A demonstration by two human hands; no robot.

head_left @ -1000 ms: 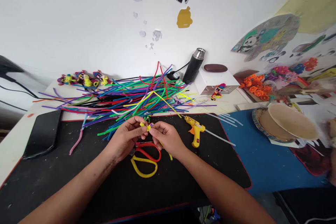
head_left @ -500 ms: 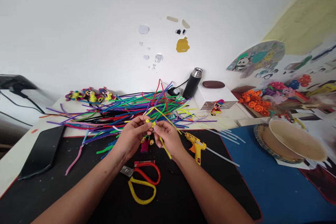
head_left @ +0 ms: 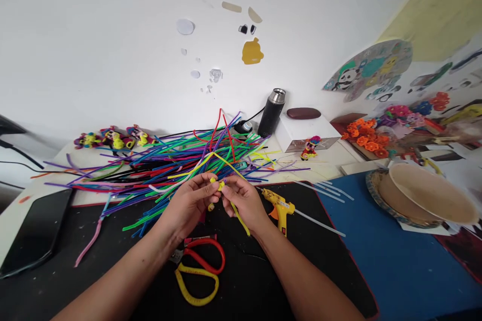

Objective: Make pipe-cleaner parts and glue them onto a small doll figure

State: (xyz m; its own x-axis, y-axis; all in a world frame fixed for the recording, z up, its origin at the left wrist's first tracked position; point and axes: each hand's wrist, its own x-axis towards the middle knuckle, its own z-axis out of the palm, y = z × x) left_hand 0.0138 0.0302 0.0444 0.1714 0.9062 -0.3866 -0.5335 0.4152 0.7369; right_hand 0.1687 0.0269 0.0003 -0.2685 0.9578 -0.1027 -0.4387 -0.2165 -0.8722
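Thumb and fingertips of my left hand are pinched on a small coiled piece of yellow pipe cleaner. Fingers of my right hand grip the same yellow piece from the other side, and a straight yellow length hangs down beside that palm. Just beneath my hands, a small yellow and magenta part shows, mostly hidden. Scissors with one red and one yellow handle lie on the black mat below my left wrist. A yellow glue gun lies right of my right hand, with a clear glue stick in its back.
A pile of coloured pipe cleaners spreads behind my hands. Several small figures lie at the back left; another figure stands by a white box. There are also a black flask, a phone and a bowl.
My view has tilted and turned slightly, so the scene sits differently in it. Both hands still hold the yellow pipe cleaner, fingertips close together; the magenta part beneath is now more covered.
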